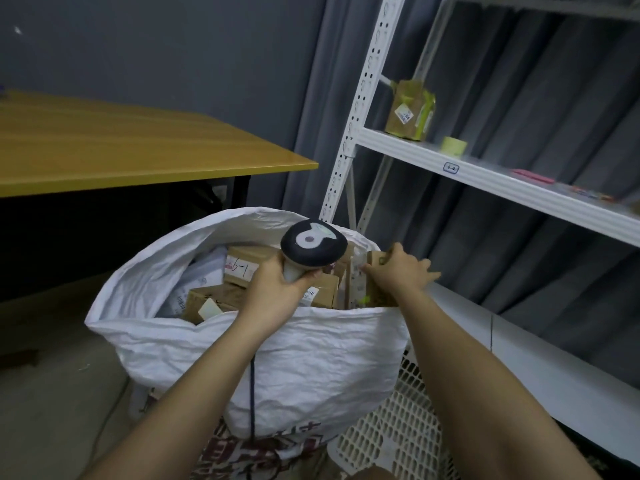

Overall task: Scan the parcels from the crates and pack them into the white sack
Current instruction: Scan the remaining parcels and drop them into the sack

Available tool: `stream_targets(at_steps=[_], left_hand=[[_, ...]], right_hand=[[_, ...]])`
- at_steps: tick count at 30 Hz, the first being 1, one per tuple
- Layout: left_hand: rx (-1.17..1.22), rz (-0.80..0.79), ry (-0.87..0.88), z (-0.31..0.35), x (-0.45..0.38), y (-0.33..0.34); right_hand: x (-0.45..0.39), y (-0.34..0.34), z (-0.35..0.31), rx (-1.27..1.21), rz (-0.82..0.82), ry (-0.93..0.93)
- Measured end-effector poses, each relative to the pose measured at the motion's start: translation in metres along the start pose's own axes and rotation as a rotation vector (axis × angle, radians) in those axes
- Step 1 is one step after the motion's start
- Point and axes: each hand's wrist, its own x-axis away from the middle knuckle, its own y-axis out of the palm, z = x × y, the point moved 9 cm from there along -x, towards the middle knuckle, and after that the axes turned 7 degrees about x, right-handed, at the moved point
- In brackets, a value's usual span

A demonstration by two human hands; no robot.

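Grey wall and grey curtains close off the back of the room. At the left a yellow-topped worktop (138, 147) runs toward the centre. Below it, in the middle, the white sack (277, 358) stands upright on the floor with its mouth open upward, stuffed with parcels. A brown box marked "6-1" (242, 266) lies flat near the top of the pile with its long side running left to right, and a white mailer (204, 271) sits to its left. Over the sack mouth, the left hand (277, 289) is wrapped round the handle of a barcode scanner (313, 245); the scanner's handle runs down into the fist, its dark rounded head sits on top, and its cord (252, 393) hangs down the sack's front. Just right of it, the right hand (398, 271) grips the top edge of a brown parcel (375, 282) standing on end at the sack's right side, long axis near vertical. Lower right, a white perforated crate (398, 427) stands against the sack. Further right, white shelving (485, 174) carries a taped brown package (410, 112) and a roll of tape (453, 145).
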Motion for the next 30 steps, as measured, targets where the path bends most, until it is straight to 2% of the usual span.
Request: stream_targets(at_steps=[2,6,8,10,13,16,20,25,30], left_hand=[[0.005,-0.025,0.002,-0.001,0.001,0.006],[0.017,-0.063,-0.029,-0.010,0.002,0.017],[0.005,-0.061,-0.036,-0.014,0.001,0.022],[-0.014,-0.050,-0.029,-0.015,0.001,0.026],[-0.002,-0.057,-0.027,-0.015,0.004,0.034],[0.011,-0.065,-0.014,-0.012,0.006,0.040],[0.019,-0.055,0.005,-0.008,0.011,0.045],[0.044,-0.037,-0.019,-0.010,0.014,0.047],[0.048,-0.029,-0.047,-0.005,0.021,0.048]], right_hand=[[-0.010,0.011,0.008,-0.023,-0.052,0.043],[-0.019,0.025,0.024,-0.358,-0.181,0.060],[-0.017,0.024,0.031,-0.438,-0.198,0.041],[-0.014,0.015,0.037,-0.481,-0.124,0.011],[-0.004,-0.008,0.047,-0.541,0.124,-0.028],[0.012,-0.017,0.060,-0.456,0.288,-0.038],[0.016,-0.007,0.067,-0.289,0.267,-0.006],[0.015,-0.028,0.044,-0.289,0.378,-0.087],[0.010,-0.014,0.027,-0.103,0.069,-0.099]])
